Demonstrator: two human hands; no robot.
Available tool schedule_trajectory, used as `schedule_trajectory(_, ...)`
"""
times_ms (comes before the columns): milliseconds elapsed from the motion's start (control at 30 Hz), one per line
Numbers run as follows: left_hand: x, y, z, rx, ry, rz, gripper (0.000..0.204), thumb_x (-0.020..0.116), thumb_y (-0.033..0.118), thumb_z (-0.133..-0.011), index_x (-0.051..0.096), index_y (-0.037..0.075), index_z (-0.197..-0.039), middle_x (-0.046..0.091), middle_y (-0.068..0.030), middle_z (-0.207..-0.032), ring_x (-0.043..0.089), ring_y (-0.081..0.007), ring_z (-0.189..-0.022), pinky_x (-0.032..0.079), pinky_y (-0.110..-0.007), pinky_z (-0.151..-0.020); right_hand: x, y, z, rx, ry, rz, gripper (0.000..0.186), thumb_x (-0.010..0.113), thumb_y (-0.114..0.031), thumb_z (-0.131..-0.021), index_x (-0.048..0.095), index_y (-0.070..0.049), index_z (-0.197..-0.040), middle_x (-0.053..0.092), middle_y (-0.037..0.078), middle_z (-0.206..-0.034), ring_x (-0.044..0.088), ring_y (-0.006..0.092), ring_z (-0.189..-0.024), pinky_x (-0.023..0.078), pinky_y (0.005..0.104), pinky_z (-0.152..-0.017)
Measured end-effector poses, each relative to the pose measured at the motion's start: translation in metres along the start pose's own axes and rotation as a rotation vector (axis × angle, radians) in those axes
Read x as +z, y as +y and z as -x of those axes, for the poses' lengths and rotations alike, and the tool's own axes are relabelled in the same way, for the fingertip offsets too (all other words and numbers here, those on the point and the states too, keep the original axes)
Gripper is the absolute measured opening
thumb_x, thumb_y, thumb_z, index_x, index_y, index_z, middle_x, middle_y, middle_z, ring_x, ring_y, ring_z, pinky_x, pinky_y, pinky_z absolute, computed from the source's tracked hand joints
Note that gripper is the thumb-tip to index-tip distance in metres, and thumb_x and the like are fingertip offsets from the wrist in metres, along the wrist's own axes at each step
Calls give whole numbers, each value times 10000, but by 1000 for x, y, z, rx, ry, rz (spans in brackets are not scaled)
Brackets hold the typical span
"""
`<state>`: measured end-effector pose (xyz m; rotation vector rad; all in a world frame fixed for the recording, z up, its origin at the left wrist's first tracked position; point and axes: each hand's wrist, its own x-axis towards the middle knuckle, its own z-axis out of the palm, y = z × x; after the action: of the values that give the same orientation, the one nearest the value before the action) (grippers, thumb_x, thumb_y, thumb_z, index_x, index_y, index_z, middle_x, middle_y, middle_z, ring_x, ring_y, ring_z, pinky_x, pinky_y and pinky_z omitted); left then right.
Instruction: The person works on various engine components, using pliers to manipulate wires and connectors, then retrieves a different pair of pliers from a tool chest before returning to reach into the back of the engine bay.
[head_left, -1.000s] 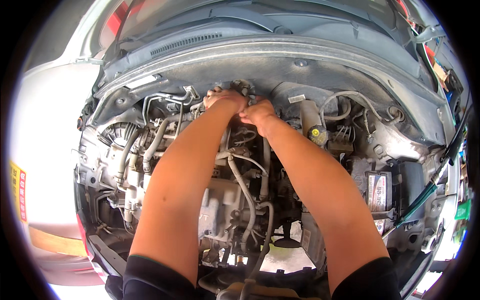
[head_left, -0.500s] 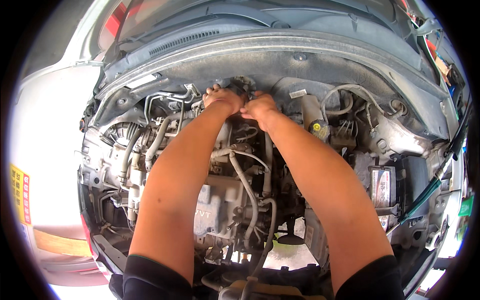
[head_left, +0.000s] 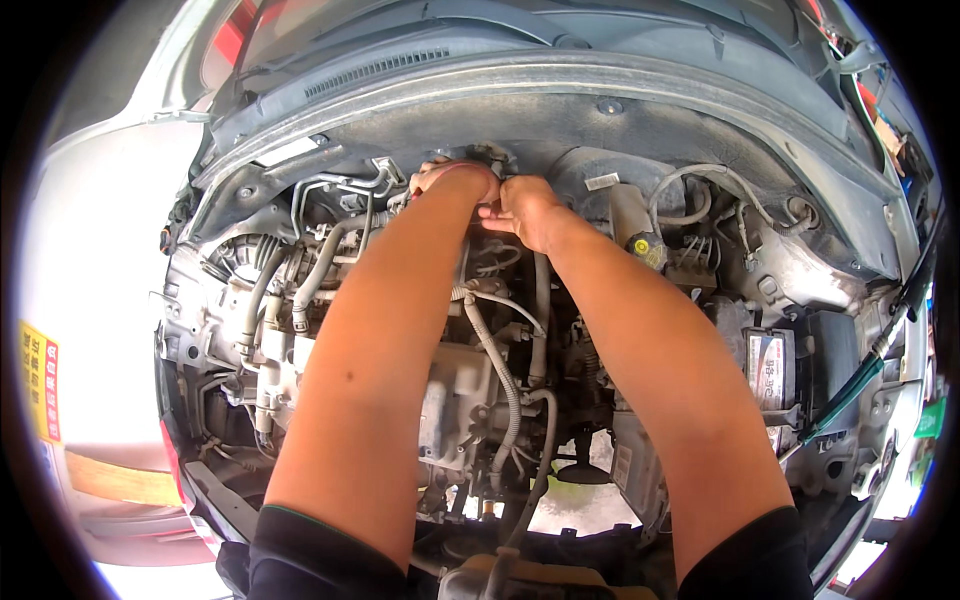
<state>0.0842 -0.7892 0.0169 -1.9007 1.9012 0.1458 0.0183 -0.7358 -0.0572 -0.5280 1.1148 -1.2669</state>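
Observation:
Both my arms reach deep into an open engine bay, to the back of the engine against the firewall. My left hand bends over with its fingers curled down behind the engine; its wrist hides most of what it grips. Close beside it on the right, my right hand is closed, its fingers bent toward the left hand. Whatever lies between the two hands is hidden. Below them run a ribbed grey hose and a thicker straight hose, near the dusty engine cover.
A battery sits at the right, near a reservoir with a yellow cap. Metal pipes and a bent hose fill the left side. A dark green rod slants along the right edge. The windshield cowl spans the back.
My left hand has rolled over and its wrist has turned, with the forearm shifting right. My right hand has curled in more tightly. The view has shifted slightly.

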Motion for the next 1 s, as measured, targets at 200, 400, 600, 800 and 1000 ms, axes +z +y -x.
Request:
schedule_trajectory(200, 3, 8, 4, -105, 0, 33, 626, 692, 281, -807, 484, 186, -1389, 336, -126, -1491, 316, -386, -1351, 349, -637, -979, 0, 7, -3, 23, -7, -26, 209, 386, -58, -893, 566, 7, -978, 606, 106, -861, 620, 211, -707, 586, 367, -726)
schedule_trajectory(400, 9, 13, 1, -112, 92, -47, 605, 640, 344, -861, 465, 124, -1396, 325, -191, -1464, 308, -457, -1318, 365, -669, -895, 3, 0, 6, 70, -16, 64, 262, 389, -120, -927, 607, 16, -871, 634, 118, -815, 658, 249, -718, 591, 369, -686)
schedule_trajectory(600, 17, 21, -3, -133, 124, -111, 617, 628, 300, -871, 438, 41, -1398, 310, -247, -1449, 315, -476, -1307, 346, -688, -882, -4, -7, 1, 175, 71, 248, 318, 394, -196, -938, 597, 46, -966, 661, 165, -908, 687, 307, -771, 591, 413, -600)
schedule_trajectory(800, 16, 16, -21, -224, 155, -64, 609, 686, 237, -826, 480, 112, -1385, 338, -150, -1476, 312, -421, -1345, 335, -705, -929, 6, -13, 8, 115, 61, 228, 313, 405, -229, -943, 599, 6, -1013, 659, 151, -916, 678, 319, -761, 572, 454, -610)
schedule_trajectory(1000, 11, 11, -34, -77, 110, 34, 519, 575, 308, -910, 484, 107, -1380, 336, -152, -1458, 294, -393, -1351, 346, -646, -948, 8, -20, 16, 134, -1, 258, 337, 414, -228, -932, 630, 1, -1052, 656, 149, -1015, 684, 277, -859, 574, 392, -676)
